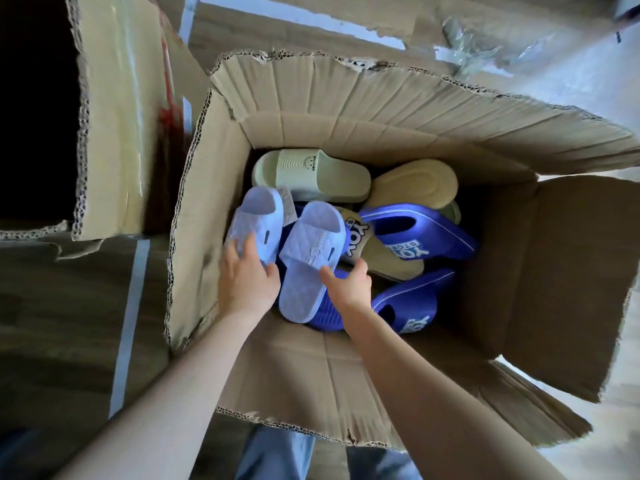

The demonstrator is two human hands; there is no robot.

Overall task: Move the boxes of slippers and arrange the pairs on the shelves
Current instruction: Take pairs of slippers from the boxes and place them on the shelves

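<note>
As two hands (247,282) (348,289) grip two lilac slippers (258,216) (311,244), one box (207,209) gapes.

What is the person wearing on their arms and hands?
Nothing. The left arm and right arm are bare, with no sleeves in sight. The left hand and right hand have no gloves, and no rings, watch or bracelets show. Lower down you can see blue jeans.

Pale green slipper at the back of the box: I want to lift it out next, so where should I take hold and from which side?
Probably by the wide strap of the pale green slipper, coming straight down from above: the strap faces up and is uncovered, while the box wall behind and the lilac slipper in front crowd a sideways grip.
</note>
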